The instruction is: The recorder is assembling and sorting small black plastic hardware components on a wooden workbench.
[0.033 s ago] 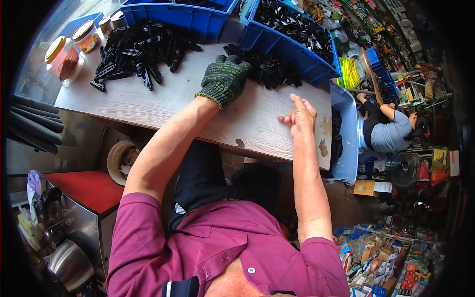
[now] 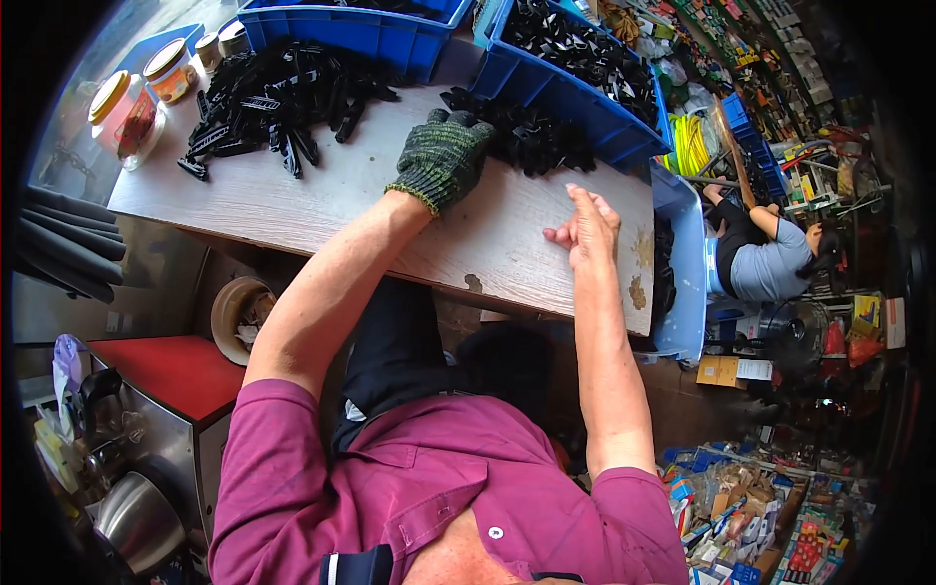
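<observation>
A: Report the position and state of the left hand.

B: The left hand, in a dark green knitted glove, lies palm-down on the desk. Its fingertips reach the near edge of a small pile of black plastic parts. The fingers are curled slightly together over that edge; whether a part is clamped under them cannot be told, as the glove hides the underside.

A: And the right hand?

B: The right hand is bare. It rests on the desk surface with the fingers extended and held close together, holding nothing. It lies just below and to the right of the small pile, not touching it.

A: Where do the parts lie?

B: In two groups on the desk. The small pile sits at the far edge, against the wall of a blue bin that holds more black parts. A larger pile of long black parts lies to the left, well apart from both hands, in front of a second blue bin.

A: Other items?

B: Lidded jars stand at the far left corner of the desk. A red-topped cabinet stands below the desk on the left. Another person, in a light blue top, is bent over on the right, beyond the desk end.
</observation>
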